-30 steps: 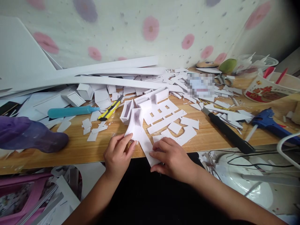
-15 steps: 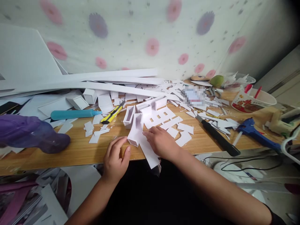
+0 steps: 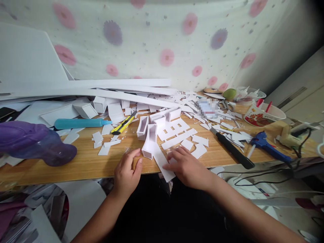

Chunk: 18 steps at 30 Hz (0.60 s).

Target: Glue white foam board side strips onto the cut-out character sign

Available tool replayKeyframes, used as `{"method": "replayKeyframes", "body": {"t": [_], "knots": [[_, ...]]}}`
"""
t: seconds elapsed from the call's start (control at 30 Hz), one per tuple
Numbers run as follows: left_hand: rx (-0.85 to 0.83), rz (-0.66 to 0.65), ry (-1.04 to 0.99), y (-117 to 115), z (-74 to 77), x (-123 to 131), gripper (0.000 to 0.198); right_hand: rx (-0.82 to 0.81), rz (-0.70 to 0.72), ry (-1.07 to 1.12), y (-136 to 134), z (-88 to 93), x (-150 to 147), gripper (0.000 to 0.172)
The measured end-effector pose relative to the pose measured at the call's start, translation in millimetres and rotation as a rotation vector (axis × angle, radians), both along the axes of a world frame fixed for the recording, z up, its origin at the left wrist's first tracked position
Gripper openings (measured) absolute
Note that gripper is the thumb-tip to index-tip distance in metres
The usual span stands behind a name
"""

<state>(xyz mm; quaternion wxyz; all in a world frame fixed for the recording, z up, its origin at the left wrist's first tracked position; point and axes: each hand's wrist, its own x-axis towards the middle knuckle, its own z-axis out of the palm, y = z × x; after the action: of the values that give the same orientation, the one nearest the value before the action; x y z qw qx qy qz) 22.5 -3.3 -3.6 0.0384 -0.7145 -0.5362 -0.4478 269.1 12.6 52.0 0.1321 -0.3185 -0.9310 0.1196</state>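
A white foam-board model point(image 3: 162, 133) of joined strips and small walls lies on the wooden table point(image 3: 83, 162). My right hand point(image 3: 186, 167) lies flat on its long front strip point(image 3: 163, 163), which overhangs the table's front edge. My left hand point(image 3: 126, 172) rests on the table edge just left of the model, fingers loosely curled, nothing visibly held.
A yellow utility knife point(image 3: 124, 123), a teal tool point(image 3: 81, 123), a black-handled knife point(image 3: 233, 148) and a blue glue gun point(image 3: 268, 148) lie among white offcuts. A purple object point(image 3: 32, 141) sits at the left. Long foam strips point(image 3: 101, 89) pile at the back. A bowl point(image 3: 263, 113) stands at the right.
My left hand let go of the model's near corner and settled on the table edge. My right hand reached up over the model, then came back onto the front strip.
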Motion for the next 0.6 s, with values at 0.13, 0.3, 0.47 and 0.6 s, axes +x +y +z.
{"method": "replayKeyframes", "body": {"t": [0.13,0.3,0.47,0.6], "knots": [[-0.048,0.007,-0.032,0,-1.2,-1,0.027,-0.189,0.053,0.146,-32,15.5,28,0.024],[-0.102,0.01,-0.066,-1,-2.6,-3,0.027,-0.243,-0.001,0.322,-46,10.1,47,0.016],[-0.167,0.011,-0.104,2,-3.1,-7,0.029,-0.029,-0.203,0.371,-39,-9.9,52,0.006],[-0.244,0.028,-0.109,5,-2.2,-7,0.038,0.117,-0.308,0.354,-26,-19.6,59,0.012]]}}
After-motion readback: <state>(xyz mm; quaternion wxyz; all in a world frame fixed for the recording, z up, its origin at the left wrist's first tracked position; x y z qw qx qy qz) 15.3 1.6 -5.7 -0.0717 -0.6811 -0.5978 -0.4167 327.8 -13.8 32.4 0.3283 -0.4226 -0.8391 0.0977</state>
